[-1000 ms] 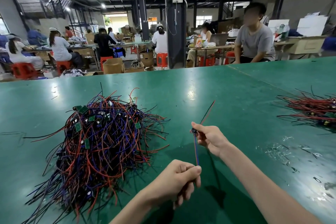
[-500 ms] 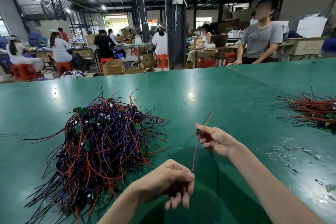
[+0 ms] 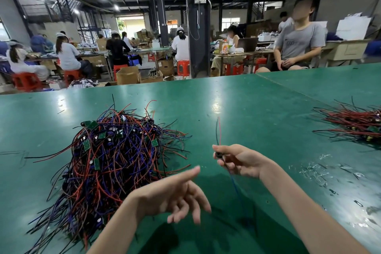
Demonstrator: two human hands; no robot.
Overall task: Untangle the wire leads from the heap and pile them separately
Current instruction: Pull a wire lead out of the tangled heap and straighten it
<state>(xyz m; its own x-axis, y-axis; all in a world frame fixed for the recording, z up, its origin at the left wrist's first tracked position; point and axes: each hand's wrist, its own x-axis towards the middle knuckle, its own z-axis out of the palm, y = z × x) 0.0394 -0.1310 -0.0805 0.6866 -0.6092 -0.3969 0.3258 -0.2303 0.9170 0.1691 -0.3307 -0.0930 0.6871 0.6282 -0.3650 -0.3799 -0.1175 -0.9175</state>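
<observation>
Left hand (image 3: 173, 195) lets go! A second ago it pinched the blue tail of the lead (image 3: 218, 130); now its fingers are spread and hold nothing, index stretched out beside the heap (image 3: 115, 161). The tail hangs loose below the right hand (image 3: 243, 160), which has edged toward the bench's right side. The lead's red and black ends, slanted before, now stand almost upright. Beyond the far edge, the person in grey (image 3: 299, 43) has sat up straighter.
</observation>
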